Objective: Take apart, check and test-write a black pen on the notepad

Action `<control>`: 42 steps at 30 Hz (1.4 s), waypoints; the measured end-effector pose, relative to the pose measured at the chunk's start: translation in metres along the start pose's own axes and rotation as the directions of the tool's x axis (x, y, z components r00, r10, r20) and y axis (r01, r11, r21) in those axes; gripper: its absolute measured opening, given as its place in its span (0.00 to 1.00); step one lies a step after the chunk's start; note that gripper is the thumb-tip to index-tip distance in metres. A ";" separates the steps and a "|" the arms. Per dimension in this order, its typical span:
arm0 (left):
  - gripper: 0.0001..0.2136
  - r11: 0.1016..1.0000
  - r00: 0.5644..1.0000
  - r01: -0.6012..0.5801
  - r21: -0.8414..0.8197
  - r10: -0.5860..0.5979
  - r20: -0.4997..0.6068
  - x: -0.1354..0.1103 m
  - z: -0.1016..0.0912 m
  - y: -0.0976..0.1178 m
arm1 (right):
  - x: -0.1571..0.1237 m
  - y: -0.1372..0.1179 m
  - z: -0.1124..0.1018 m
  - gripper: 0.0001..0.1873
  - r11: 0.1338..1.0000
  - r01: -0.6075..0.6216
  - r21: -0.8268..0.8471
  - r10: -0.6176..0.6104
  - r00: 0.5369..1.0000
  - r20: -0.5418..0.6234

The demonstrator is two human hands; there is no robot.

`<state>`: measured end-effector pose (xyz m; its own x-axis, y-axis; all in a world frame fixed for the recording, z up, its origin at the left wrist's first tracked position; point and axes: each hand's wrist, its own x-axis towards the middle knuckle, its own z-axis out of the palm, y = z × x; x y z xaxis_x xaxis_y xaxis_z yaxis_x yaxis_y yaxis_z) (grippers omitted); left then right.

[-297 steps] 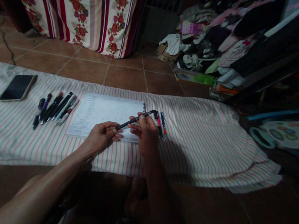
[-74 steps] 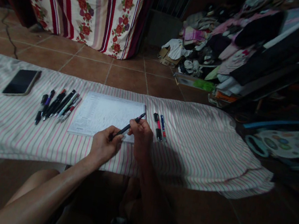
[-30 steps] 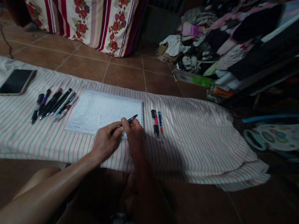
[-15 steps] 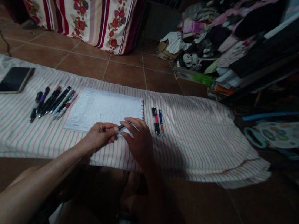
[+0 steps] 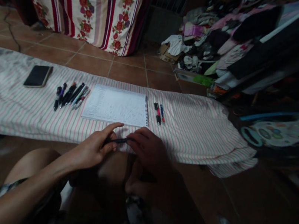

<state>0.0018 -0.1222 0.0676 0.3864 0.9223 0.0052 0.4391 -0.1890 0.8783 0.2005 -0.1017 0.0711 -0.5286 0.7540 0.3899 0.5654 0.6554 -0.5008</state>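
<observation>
At lower center of the frame, a person's left hand [image 5: 91, 151] and right hand [image 5: 149, 150] both pinch a dark pen [image 5: 119, 140] below the notebook [image 5: 116, 105]; light, even pressure should best hold it steady

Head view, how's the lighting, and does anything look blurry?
In the head view, light is dim overall, the notebook being among the brightest surfaces; in the head view, the left hand is better lit than the shadowed right hand; in the head view, the dark pen looks soft, and the notebook's markings are unreadable.
</observation>
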 end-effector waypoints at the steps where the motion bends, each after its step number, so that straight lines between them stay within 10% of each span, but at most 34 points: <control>1: 0.23 0.997 0.999 -0.028 0.076 0.030 -0.027 -0.010 -0.003 0.008 | -0.002 -0.012 -0.006 0.10 0.999 -0.027 0.026 0.026 1.000 0.010; 7: 0.19 0.924 0.960 -0.243 0.294 0.272 -0.060 -0.058 -0.006 0.040 | -0.011 -0.077 -0.033 0.07 0.853 -0.376 0.362 0.369 0.925 0.090; 17: 0.16 0.987 0.974 -0.147 -0.065 0.133 -0.184 -0.119 0.002 0.058 | -0.029 -0.149 -0.045 0.10 0.858 -0.357 0.368 0.343 0.933 0.105; 24: 0.15 0.968 0.983 -0.104 -0.229 0.065 -0.169 -0.148 0.004 0.061 | -0.039 -0.165 -0.051 0.07 0.826 -0.346 0.445 0.222 0.926 0.307; 30: 0.18 0.982 0.946 -0.153 -0.108 0.114 -0.305 -0.163 0.015 0.062 | -0.041 -0.179 -0.052 0.18 0.945 -0.303 0.126 0.281 0.945 0.166; 33: 0.16 0.984 0.929 -0.144 -0.104 0.098 -0.357 -0.164 0.021 0.063 | -0.039 -0.179 -0.055 0.25 0.933 -0.354 0.063 0.325 0.906 0.272; 42: 0.19 0.789 0.950 -0.007 -0.614 -0.187 -0.251 -0.163 0.032 0.066 | -0.034 -0.186 -0.056 0.19 0.912 -0.409 0.019 0.384 0.870 0.309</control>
<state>-0.0066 -0.2952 0.1094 0.0808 0.9960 -0.0394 -0.1538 0.0516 0.9868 0.1488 -0.2463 0.1944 -0.4387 0.8939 -0.0918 0.7201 0.2886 -0.6310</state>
